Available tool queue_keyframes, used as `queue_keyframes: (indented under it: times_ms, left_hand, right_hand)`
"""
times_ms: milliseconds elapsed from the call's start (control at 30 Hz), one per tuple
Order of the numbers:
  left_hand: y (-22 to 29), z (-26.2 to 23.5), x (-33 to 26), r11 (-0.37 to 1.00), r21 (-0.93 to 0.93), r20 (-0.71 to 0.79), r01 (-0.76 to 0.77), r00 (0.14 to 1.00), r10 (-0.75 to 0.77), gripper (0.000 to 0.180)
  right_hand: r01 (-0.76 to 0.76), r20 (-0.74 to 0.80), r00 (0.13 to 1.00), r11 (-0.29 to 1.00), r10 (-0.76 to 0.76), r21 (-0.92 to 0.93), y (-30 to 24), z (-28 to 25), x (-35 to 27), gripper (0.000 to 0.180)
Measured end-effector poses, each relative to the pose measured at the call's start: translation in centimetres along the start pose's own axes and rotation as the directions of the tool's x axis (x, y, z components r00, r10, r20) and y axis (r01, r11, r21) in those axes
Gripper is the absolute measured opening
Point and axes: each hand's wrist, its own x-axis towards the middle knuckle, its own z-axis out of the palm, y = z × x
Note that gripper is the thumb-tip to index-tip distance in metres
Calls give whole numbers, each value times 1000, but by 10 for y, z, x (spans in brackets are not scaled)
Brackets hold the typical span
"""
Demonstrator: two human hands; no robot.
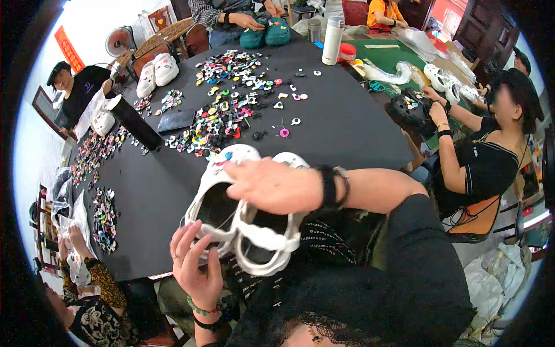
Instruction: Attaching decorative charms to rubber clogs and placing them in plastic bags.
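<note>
Head view: left hand (198,265) holds a white clog (219,203) while right hand (274,186) curves over it, grip unclear.

Smooth, rubbery-looking white clogs (265,237) at centre; matt black tabletop (335,127) behind.
Plastic-looking charms (222,120), upper centre; dull black cloth sleeve (428,254), lower right.

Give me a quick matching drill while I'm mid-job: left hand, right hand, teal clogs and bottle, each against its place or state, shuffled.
1. Left hand
2. Right hand
3. Teal clogs
4. Bottle

A. White, standing upright
B. By a co-worker's hand, at the far side
C. At the heel end of a white clog
D. Over the toe end of that white clog

Pairs: 1-C, 2-D, 3-B, 4-A
</note>
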Motion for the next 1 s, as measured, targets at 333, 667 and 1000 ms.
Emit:
queue_keyframes:
  times_ms: [333,667,1000]
  left_hand:
    - [-18,9,-6,999,41,-135,9,991,-3,25]
    - [-45,4,-36,978,134,-138,158,981,-140,19]
    - [-73,-68,-89,774,291,-455,562,793,-405,36]
  right_hand:
    - [-383,-57,911,786,409,-485,112,-128,-97,12]
    - [-688,-88,577,425,812,-588,267,-130,-195,34]
    - [-649,-139,685,513,715,-562,205,-158,-210,53]
